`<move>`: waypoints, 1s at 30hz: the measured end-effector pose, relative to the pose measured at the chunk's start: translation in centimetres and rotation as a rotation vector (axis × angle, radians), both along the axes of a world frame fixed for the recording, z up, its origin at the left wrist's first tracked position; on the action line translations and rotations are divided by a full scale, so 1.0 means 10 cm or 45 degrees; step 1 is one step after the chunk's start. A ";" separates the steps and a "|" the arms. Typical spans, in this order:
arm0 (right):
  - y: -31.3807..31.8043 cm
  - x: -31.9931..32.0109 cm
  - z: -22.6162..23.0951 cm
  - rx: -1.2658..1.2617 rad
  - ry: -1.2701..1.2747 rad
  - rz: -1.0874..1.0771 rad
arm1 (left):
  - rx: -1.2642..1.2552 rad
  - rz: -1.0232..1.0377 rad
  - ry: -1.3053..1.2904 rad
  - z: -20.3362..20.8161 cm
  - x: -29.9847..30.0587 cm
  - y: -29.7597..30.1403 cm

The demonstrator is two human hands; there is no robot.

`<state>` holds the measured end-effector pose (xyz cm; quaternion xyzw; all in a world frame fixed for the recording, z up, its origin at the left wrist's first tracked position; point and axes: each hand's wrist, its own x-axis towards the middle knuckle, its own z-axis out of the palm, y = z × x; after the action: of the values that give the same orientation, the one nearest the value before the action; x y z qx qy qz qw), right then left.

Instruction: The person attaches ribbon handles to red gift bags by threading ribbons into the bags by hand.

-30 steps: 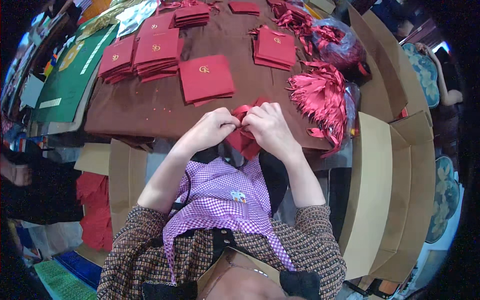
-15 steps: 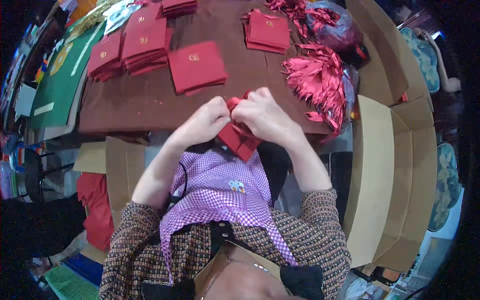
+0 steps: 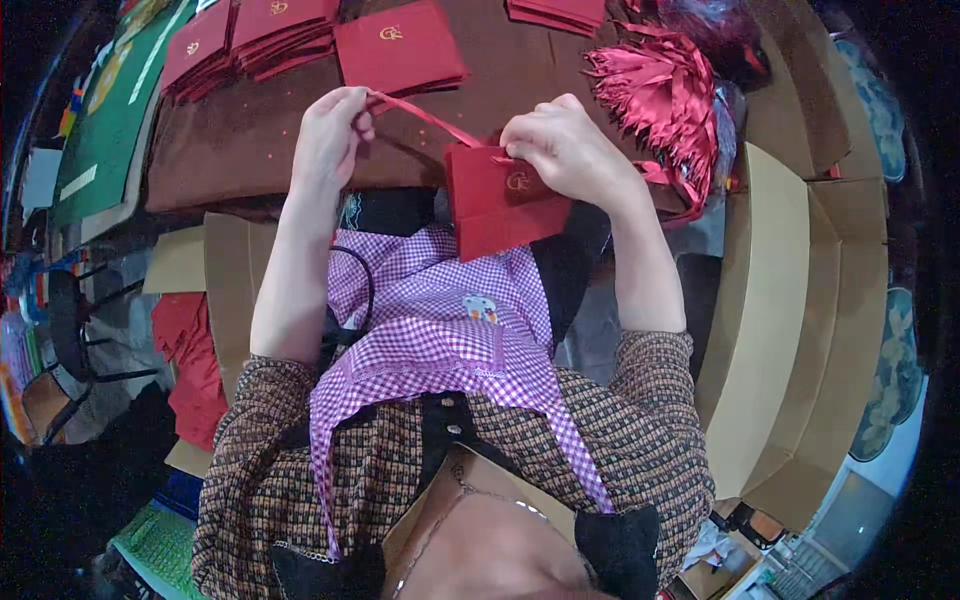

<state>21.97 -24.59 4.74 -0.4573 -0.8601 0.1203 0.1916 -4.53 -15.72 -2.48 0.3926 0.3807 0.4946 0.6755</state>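
A small red paper gift bag (image 3: 505, 215) with a gold emblem hangs over my lap, at the front edge of the table. My right hand (image 3: 572, 152) pinches its top edge at the right. From the bag's top a red ribbon (image 3: 428, 118) stretches up and to the left. Its far end is pinched between the fingers of my left hand (image 3: 335, 135), which is raised away from the bag. Just beyond my hands a stack of flat red bags (image 3: 405, 52) lies on the brown tablecloth (image 3: 235, 150).
More bag stacks (image 3: 285, 32) lie at the far left, another (image 3: 560, 12) at the back. A bundle of red ribbons (image 3: 655, 90) is at the table's right. Open cardboard boxes stand right (image 3: 760, 330) and left (image 3: 235, 300), the left one beside red pieces (image 3: 185, 345).
My hands have moved apart. The left has gone up and left, drawing the ribbon out straight; the right now grips the bag's top edge. The view has shifted.
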 end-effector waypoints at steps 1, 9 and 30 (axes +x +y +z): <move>0.01 0.00 0.02 0.001 0.000 -0.003 | 0.001 -0.003 0.000 -0.01 0.00 -0.01; 0.06 -0.01 0.00 0.078 0.009 -0.232 | -0.043 -0.230 0.226 0.02 0.19 -0.48; 0.18 0.16 -0.11 -0.390 1.160 -0.736 | 0.315 -0.487 0.267 0.15 0.39 -0.77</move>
<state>23.61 -22.83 3.67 -0.5988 -0.5026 0.3719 0.5005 -0.62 -23.39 -1.01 0.5864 0.3041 0.3570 0.6605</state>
